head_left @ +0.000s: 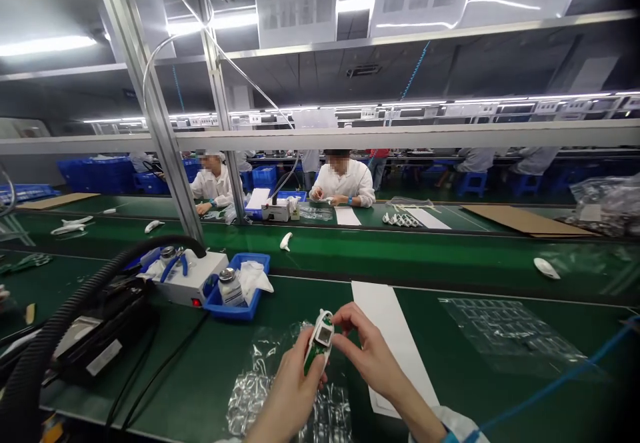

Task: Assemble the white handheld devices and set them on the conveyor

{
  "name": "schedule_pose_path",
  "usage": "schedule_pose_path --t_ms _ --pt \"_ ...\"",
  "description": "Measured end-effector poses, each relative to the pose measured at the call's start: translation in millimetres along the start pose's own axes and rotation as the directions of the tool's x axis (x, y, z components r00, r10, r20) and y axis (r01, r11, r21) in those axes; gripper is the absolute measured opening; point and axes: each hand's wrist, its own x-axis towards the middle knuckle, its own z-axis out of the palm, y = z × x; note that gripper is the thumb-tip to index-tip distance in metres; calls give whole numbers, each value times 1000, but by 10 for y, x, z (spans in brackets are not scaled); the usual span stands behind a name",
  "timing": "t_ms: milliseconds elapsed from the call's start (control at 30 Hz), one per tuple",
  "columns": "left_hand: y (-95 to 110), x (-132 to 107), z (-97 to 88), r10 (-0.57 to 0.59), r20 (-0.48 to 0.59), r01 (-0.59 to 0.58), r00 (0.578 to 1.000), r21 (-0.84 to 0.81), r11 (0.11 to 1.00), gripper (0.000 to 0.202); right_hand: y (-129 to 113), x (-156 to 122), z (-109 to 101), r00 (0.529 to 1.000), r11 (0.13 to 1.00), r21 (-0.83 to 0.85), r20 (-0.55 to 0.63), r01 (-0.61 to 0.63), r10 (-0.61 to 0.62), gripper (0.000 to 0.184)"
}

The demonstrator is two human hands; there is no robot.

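Observation:
My left hand [295, 386] is closed around a slim white plastic housing [327, 314], held tilted above the table. Inside the housing lies a green circuit board [311, 356] with a square, white-framed dark part [324, 335] near its upper end. My right hand [367, 346] meets the housing's upper right edge with bent thumb and index finger. Whatever is between those fingertips is too small to make out. Below both hands lies a clear plastic blister tray [250, 396], partly covered by my left hand. A white paper sheet [400, 346] extends beneath my right forearm.
Left are a blue bin [235, 310] with a glass jar [230, 286], a white box [187, 280] and a black hose [65, 316]. Another clear tray [510, 326] lies right. White housings [285, 242] sit on the green belt [380, 253]. A co-worker [345, 180] sits opposite.

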Motion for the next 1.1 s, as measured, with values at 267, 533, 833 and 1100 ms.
schedule_pose_path --t_ms 267,533,833,1100 --pt "-144 -282 -38 -58 -124 74 991 123 990 52 85 -171 399 999 996 -76 2 36 -36 16" --pt "-509 -269 -385 -233 -243 116 942 -416 902 58 190 -15 568 994 951 -308 107 1 33 15" --pt "-483 -456 -339 -320 -247 113 915 -603 790 45 1008 504 648 973 828 -544 85 -134 214 17" --pt "-435 -516 -189 -377 -135 174 916 -712 680 44 1050 332 7 971 793 -587 48 -163 236 18"
